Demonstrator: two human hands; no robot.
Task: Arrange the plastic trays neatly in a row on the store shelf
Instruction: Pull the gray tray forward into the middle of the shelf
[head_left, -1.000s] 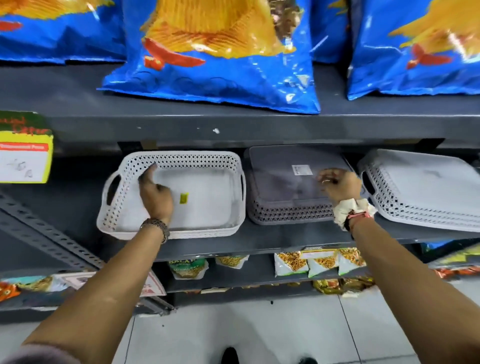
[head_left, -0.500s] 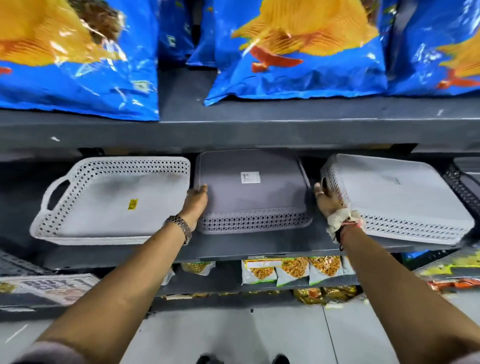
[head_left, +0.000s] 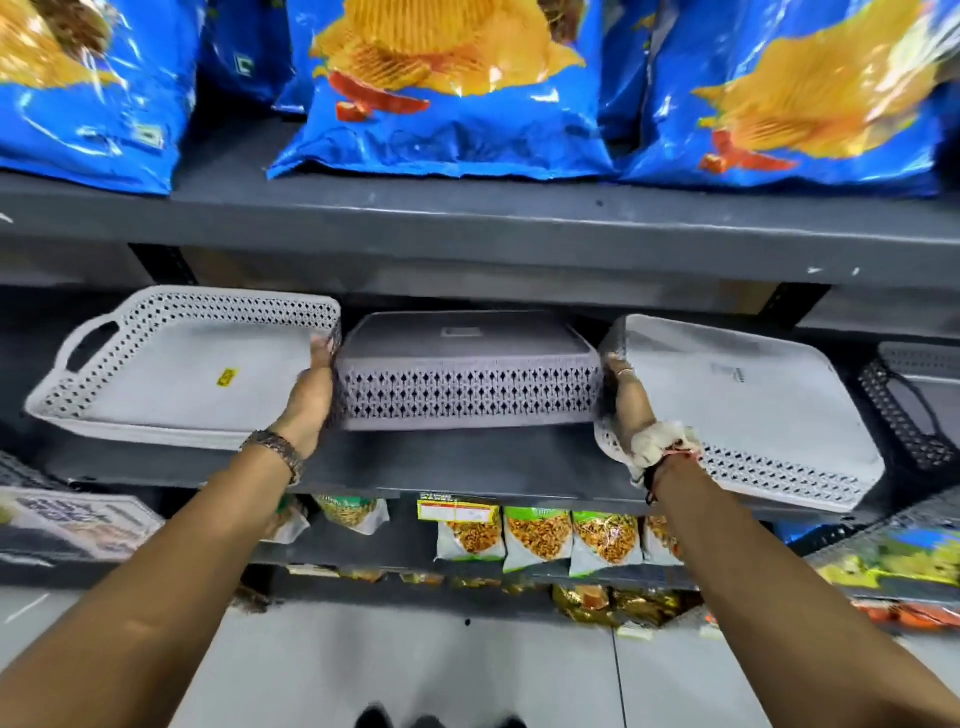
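Shelf (head_left: 467, 467) bears upturned lilac lattice-walled tray (head_left: 462, 379), hands flanking.

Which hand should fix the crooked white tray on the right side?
Probably the right hand: it sits against the tilted white tray, which overhangs the shelf edge. The left hand is across the grey tray.

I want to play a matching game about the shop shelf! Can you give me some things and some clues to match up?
Things:
1. middle tray
2. left tray
3. chip bags
4. snack packets

Clues:
A. on the top shelf
B. held by both hands, upside down
C. on the shelf below the trays
D. open side up, with a yellow sticker inside

Pairs: 1-B, 2-D, 3-A, 4-C
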